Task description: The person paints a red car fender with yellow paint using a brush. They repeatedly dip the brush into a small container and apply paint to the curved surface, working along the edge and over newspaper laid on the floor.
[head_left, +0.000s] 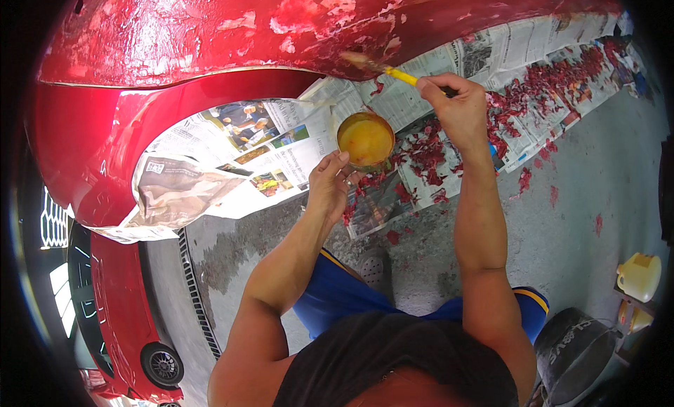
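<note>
My right hand (456, 107) is closed round the yellow handle of a paintbrush (402, 75). The brush's bristles are up against or just beside the lower edge of a red car body panel (232, 38), whose surface is wet-looking, blistered and patchy. My left hand (330, 184) grips a round tin (366, 142) by its near left side, thumb at the rim. Yellowish liquid lies in the tin, which is held a little below the brush. Some of the left fingers are hidden under the tin.
Newspaper sheets (281, 137) cover the lower car body and the floor. Red paint flakes (540, 91) are scattered over them and the concrete (562, 196). A black bucket (576, 351) and a cream plastic jug (639, 276) stand at the right. Another red car (119, 302) is at the left.
</note>
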Motion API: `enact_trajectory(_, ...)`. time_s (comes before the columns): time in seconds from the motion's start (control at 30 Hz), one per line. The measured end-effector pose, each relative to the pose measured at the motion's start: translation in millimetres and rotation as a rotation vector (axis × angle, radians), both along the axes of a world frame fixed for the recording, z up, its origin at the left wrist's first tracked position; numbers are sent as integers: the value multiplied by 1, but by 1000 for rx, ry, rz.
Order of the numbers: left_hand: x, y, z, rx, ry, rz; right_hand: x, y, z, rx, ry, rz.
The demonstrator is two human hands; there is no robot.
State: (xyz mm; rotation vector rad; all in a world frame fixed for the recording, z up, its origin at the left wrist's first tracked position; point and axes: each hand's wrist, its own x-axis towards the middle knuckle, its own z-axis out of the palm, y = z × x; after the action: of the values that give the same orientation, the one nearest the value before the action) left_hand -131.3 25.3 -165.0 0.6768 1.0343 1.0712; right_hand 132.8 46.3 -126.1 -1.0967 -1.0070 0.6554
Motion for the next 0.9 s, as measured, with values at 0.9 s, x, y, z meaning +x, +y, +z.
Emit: enact_trajectory(0.9, 3, 2, -5, 37, 23, -44, -53, -7, 21, 46, -155, -84)
